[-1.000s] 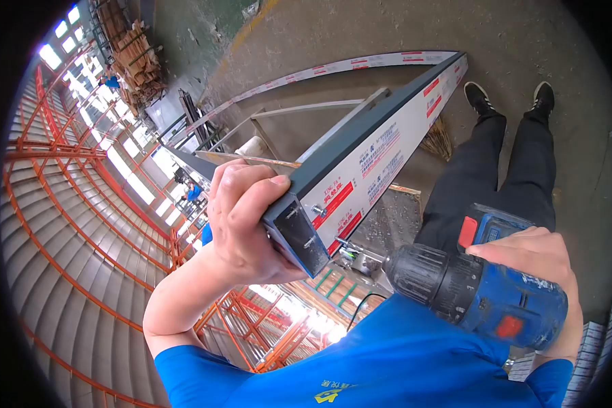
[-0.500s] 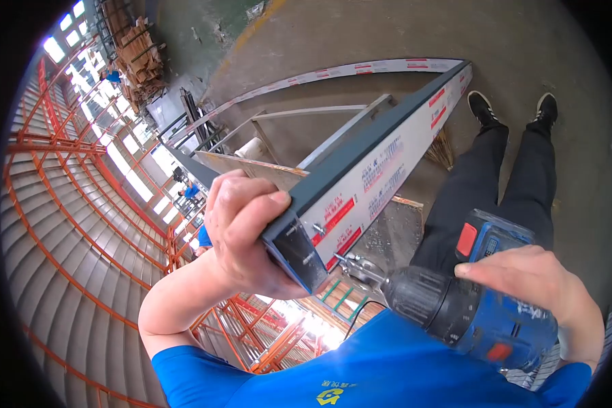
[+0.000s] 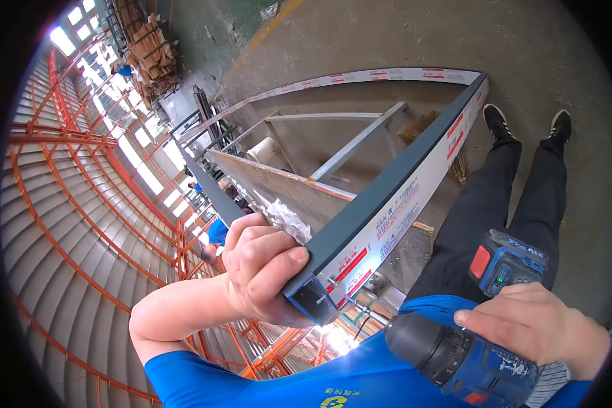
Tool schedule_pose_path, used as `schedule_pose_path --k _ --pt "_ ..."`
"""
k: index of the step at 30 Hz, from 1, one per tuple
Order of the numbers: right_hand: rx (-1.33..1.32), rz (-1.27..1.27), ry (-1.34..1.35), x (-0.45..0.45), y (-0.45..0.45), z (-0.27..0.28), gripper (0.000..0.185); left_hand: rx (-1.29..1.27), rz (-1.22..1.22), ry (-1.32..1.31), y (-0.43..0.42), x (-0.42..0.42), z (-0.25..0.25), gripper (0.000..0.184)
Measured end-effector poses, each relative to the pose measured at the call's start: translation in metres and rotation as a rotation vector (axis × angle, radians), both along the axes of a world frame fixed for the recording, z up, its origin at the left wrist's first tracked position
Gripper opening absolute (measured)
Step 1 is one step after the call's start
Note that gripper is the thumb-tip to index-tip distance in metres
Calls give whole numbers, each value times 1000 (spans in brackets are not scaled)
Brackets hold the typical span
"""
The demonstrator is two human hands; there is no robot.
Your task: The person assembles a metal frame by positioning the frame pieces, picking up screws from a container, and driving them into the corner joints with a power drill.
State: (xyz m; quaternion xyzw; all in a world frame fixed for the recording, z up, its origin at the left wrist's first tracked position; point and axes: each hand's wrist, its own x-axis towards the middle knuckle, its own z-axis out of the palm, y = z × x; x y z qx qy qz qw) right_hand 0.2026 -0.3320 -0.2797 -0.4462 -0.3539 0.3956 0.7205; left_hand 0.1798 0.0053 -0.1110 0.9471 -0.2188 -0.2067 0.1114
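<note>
My left hand [image 3: 265,265] is wrapped round the near corner of a dark grey metal frame [image 3: 377,209], close to its open end. White protective film with red print covers the outer face of this bar. Small screws [image 3: 331,281] stick out near the end. My right hand [image 3: 534,330] grips a blue and black cordless drill [image 3: 449,350], its battery turned toward my legs. A green light shows on the battery. The thin bit [image 3: 367,310] points at the filmed face beside the screws; whether it touches is unclear. A bright glow lies on the film.
Inside the large frame stand a metal support stand [image 3: 350,143], a board [image 3: 279,173] and crumpled white plastic [image 3: 285,216]. A broom [image 3: 459,166] lies near my feet. Stacked cardboard [image 3: 151,51] is farther off, and people in blue [image 3: 217,231] are behind my left arm.
The frame's corner and both hands sit lower in view as the camera shifts. The drill has tilted, its battery is more visible, and a green light and a glow on the film now show.
</note>
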Motion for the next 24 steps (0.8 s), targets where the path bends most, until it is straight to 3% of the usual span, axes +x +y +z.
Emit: schedule_pose_path --k 11,24 --pt "-65 -58 -66 1 2 13 45 -28 22 -22 0 3 -3 75" --pt "-60 27 -138 21 1 21 45 -28 -6 -13 1 5 -1 75"
